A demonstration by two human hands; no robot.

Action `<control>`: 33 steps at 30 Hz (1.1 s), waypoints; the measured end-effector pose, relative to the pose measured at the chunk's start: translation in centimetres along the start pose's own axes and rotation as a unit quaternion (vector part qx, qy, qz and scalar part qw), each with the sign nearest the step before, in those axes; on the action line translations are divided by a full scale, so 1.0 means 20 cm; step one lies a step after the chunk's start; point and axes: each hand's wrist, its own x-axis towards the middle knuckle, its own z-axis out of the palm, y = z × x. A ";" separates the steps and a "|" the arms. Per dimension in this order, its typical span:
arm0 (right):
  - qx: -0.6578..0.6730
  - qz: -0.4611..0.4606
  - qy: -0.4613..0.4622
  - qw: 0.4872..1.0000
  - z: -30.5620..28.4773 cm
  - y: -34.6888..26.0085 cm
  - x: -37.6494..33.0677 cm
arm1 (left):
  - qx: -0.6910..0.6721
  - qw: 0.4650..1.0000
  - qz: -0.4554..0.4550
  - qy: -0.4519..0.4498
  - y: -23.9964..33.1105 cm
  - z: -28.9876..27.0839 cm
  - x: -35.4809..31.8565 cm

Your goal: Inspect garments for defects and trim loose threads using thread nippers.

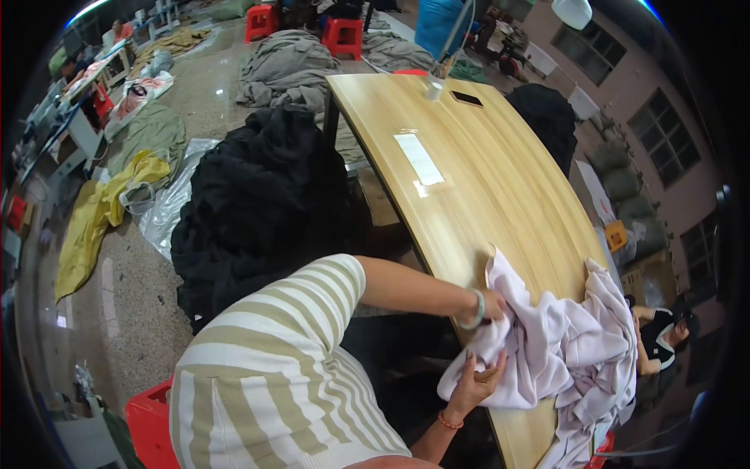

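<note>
Two hands grip one pale lilac garment (562, 344) at the wooden table's (484, 180) near edge, lower right.
Left hand (488, 305) and right hand (476, 379) fingers clutch cloth; the tabletop beyond lies mostly open.

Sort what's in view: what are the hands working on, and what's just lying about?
In hand: pale lilac garment, gripped by left hand and right hand, on the wooden table.

Lying about: black fabric heap, white paper sheet, dark phone, yellow cloth.

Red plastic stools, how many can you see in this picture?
3: two red stools at the top, beyond the table, one left, one right; a third at the lower left beside the striped sleeve. Others may be hidden by cloth piles.
</note>
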 end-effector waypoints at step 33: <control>-0.345 -0.259 0.120 0.894 -0.85 -0.32 1.08 | 0.395 0.761 0.505 0.099 1.06 -0.28 -0.24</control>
